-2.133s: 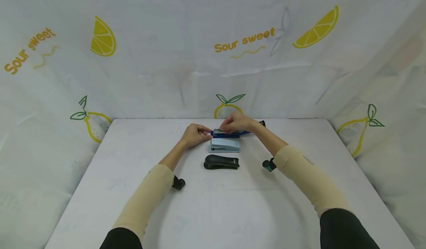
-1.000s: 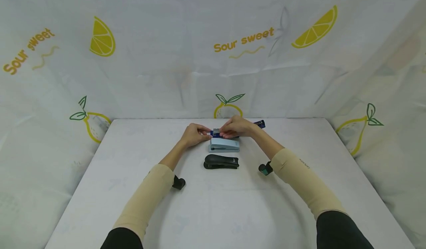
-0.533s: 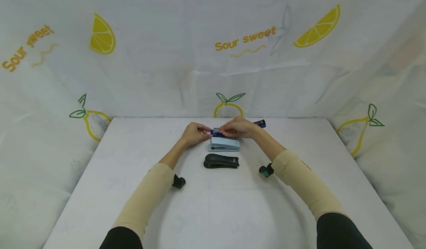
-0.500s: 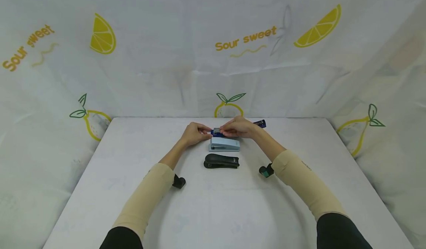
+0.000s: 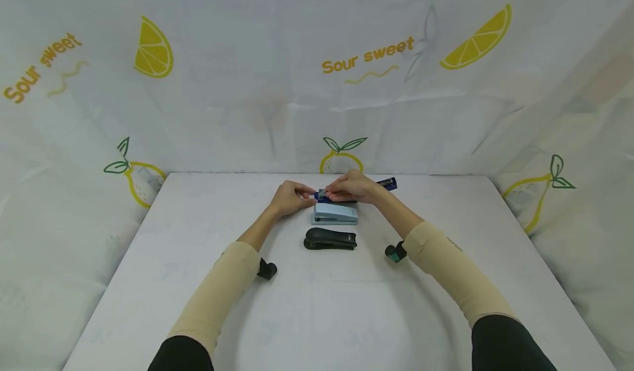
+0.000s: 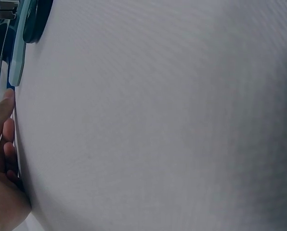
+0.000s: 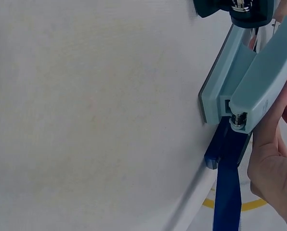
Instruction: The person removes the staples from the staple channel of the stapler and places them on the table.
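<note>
Blue stapler (image 7: 228,191), doubly held
I see the left hand (image 5: 289,198) pinching one end, the right hand (image 5: 356,187) gripping from above.

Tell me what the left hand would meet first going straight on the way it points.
Most likely the blue stapler, whose end the left hand seems to hold; depth makes firm contact hard to confirm.

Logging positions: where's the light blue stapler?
Head view, centre: the light blue stapler lies between the black stapler, nearer, and the dark blue stapler beyond.
</note>
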